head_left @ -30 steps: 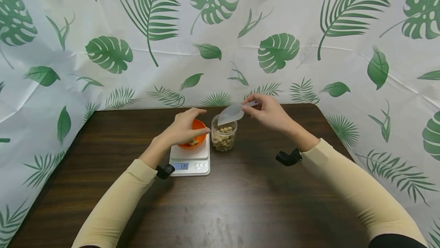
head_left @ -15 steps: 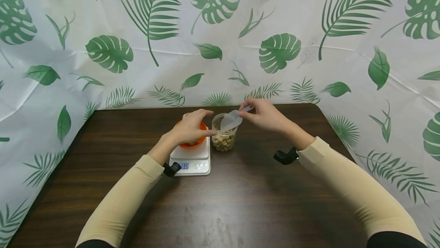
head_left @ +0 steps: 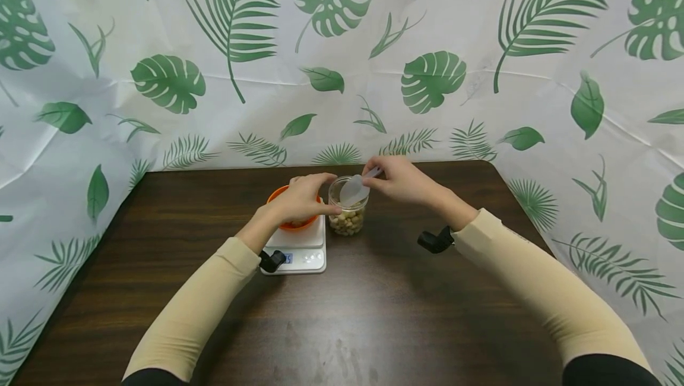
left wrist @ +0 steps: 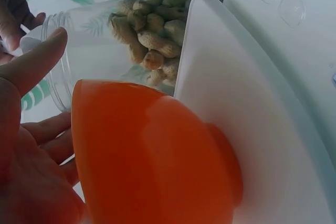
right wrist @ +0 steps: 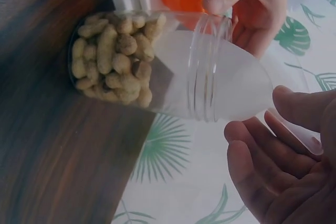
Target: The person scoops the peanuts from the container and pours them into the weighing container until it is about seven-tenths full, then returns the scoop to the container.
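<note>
My right hand (head_left: 401, 179) pinches the handle of a translucent white plastic scoop (right wrist: 244, 85). The scoop's blade slants down through the mouth of a clear jar (right wrist: 176, 106), above the unshelled peanuts (right wrist: 118, 59) heaped at its bottom. Thumb and fingers spread, my left hand (head_left: 301, 197) reaches over an orange bowl (left wrist: 152, 150) to the jar's rim. In the left wrist view its thumb overlaps the jar's neck, with the other fingers on the opposite side. The bowl stands on a white kitchen scale (head_left: 307, 258); its contents are mostly hidden under the left hand.
The dark wooden table (head_left: 347, 326) carries the scale and jar side by side near its back edge. A white leaf-print sheet (head_left: 358, 77) hangs close behind. The left wrist's black camera (head_left: 272, 261) partly covers the scale's display.
My left hand has shifted right from above the bowl to the jar's rim. My right hand has moved left and slightly down, and the scoop's blade has gone deeper into the jar.
</note>
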A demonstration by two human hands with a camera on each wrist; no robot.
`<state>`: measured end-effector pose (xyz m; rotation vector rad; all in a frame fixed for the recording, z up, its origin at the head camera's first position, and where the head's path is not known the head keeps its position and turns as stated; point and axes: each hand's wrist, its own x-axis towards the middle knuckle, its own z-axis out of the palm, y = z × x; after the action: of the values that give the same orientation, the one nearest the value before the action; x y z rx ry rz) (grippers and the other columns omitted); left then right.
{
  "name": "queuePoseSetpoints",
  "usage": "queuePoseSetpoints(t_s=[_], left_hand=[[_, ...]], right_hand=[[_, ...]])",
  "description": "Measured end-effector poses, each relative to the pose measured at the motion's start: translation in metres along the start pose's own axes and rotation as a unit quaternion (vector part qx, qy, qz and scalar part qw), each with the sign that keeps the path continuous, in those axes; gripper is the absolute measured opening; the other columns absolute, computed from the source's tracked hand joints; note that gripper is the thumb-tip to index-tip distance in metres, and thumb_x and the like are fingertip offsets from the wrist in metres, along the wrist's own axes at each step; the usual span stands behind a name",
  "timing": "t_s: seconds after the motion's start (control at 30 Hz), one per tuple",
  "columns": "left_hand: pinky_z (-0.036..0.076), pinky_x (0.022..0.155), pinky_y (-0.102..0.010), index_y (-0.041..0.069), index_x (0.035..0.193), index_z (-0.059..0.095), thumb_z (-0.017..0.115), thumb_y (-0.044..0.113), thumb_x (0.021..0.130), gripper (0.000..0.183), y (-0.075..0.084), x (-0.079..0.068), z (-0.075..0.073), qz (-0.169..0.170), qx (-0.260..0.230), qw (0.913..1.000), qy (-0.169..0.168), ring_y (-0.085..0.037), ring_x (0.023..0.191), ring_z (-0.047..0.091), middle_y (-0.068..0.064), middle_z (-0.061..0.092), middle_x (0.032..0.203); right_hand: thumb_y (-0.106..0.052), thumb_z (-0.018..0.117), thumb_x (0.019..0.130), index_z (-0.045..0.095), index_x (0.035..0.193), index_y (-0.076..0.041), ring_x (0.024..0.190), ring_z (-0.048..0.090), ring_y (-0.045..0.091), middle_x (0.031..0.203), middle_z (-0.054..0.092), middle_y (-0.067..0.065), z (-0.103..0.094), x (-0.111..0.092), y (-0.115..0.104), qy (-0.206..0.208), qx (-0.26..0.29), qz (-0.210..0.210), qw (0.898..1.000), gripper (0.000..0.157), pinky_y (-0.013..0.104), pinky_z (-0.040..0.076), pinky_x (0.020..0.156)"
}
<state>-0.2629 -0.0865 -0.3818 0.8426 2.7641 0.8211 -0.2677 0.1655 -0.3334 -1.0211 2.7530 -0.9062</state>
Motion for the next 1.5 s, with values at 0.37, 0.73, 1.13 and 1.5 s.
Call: queuePoseSetpoints(t_s=[0.37,0.73,1.13,1.5], left_hand=[[0.022,0.101,-0.048,0.01,0.14,0.046,0.072,0.048,0.083,0.074,0.001,0.002,-0.002,-0.008,-0.01,0.9998,-0.014,-0.026,0.112,0.054,-0.002,0.057,0.127],[0.022,0.103,-0.048,0.012,0.139,0.047,0.073,0.049,0.082,0.073,-0.001,0.004,-0.002,-0.015,-0.007,0.9996,-0.021,-0.027,0.119,0.051,-0.003,0.058,0.126],[0.022,0.103,-0.049,0.013,0.138,0.048,0.073,0.048,0.082,0.071,0.0,0.004,-0.003,-0.023,-0.011,0.9993,-0.025,-0.023,0.117,0.05,-0.002,0.057,0.127],[0.021,0.104,-0.05,0.013,0.137,0.048,0.073,0.047,0.082,0.069,0.0,0.004,-0.003,-0.02,-0.013,0.9994,-0.025,-0.022,0.118,0.051,-0.002,0.057,0.127]], right_hand=[[-0.015,0.064,0.094,0.063,0.108,-0.003,0.093,0.064,0.018,0.101,0.065,0.005,0.011,0.008,0.005,-0.024,-0.042,-0.031,0.998,0.018,0.037,0.052,0.076],[-0.014,0.065,0.093,0.064,0.107,-0.003,0.094,0.064,0.018,0.101,0.066,0.004,0.009,0.01,0.003,-0.038,-0.055,-0.06,0.996,0.018,0.038,0.051,0.078],[-0.02,0.063,0.095,0.065,0.108,-0.007,0.087,0.063,0.014,0.099,0.065,0.001,0.018,0.009,0.012,-0.012,-0.015,-0.033,0.999,0.019,0.033,0.051,0.071],[-0.019,0.063,0.095,0.065,0.106,-0.007,0.083,0.063,0.014,0.099,0.066,0.003,0.021,0.009,0.014,0.012,-0.001,-0.022,1.0,0.017,0.034,0.051,0.068]])
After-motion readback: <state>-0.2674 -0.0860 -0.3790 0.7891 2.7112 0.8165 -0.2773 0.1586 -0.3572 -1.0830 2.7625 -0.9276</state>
